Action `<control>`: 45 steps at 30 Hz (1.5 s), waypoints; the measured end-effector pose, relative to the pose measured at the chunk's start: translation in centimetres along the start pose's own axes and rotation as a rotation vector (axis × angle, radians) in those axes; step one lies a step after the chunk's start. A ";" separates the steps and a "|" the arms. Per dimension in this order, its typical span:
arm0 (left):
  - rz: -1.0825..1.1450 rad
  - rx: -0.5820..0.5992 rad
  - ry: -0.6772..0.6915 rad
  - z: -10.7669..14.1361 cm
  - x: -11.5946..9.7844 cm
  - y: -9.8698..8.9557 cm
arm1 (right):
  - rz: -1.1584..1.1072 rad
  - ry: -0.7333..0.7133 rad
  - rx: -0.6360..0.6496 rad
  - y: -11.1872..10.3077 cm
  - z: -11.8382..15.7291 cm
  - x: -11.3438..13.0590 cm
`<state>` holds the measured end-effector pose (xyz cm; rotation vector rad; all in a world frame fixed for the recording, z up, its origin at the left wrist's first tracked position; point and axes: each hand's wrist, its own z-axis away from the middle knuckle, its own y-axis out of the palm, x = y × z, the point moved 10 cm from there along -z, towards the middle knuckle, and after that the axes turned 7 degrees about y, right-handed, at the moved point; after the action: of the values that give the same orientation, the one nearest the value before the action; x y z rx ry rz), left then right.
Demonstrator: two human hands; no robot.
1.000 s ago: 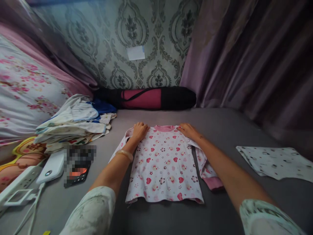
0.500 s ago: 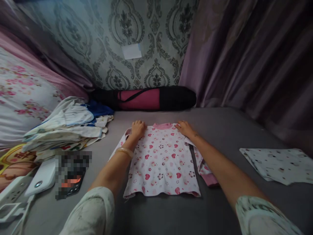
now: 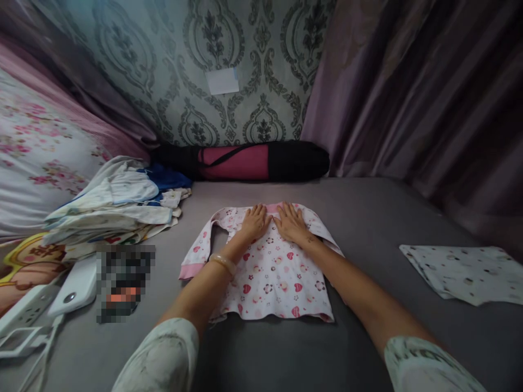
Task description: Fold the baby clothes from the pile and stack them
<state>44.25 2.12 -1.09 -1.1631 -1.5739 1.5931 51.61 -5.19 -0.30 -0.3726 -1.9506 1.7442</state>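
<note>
A small long-sleeved shirt (image 3: 272, 277), white with pink and red hearts and flowers, lies spread on the grey bed sheet (image 3: 368, 218). Its pink collar is at the far side and its hem faces me. My left hand (image 3: 256, 222) rests flat on the upper chest, left of the collar, fingers stretched out. Close beside it, my right hand (image 3: 291, 222) presses flat just below the collar, fingers slightly spread. The left sleeve, with its pink cuff, angles out to the left. My right forearm covers part of the right sleeve.
A heap of clothes (image 3: 118, 196) lies at the left by a floral pillow (image 3: 44, 147). Near me on the left are a white power bank (image 3: 75, 286), a power strip (image 3: 28, 313) and a blurred-out item. A folded garment (image 3: 469, 272) lies right; a long bag (image 3: 245, 162) lies along the wall.
Both hands have moved inward from the shirt's shoulders to beside its collar and now lie flat. The left sleeve shows more fully, stretched outward; the right cuff is no longer visible.
</note>
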 end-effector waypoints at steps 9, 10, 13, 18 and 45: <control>-0.014 0.041 -0.023 0.2 1.3 1.5 | -0.087 0.037 0.111 0.9 -0.7 -0.8; -0.013 0.047 -0.023 0.1 1.3 1.5 | -0.133 0.018 0.135 0.5 -0.6 -0.7; -0.012 0.063 -0.029 0.0 1.4 1.5 | -0.357 -0.096 0.095 -2.5 0.1 -0.9; 0.013 0.081 -0.031 0.0 1.2 1.4 | -0.576 0.044 -0.046 -7.6 3.5 -9.6; 0.263 -0.238 0.334 -4.6 -11.7 2.2 | -0.697 0.312 0.402 -6.1 12.4 -20.8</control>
<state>53.69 -6.47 -0.91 -1.7273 -1.4602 1.3001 63.31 -27.21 1.20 0.1610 -1.2511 1.4432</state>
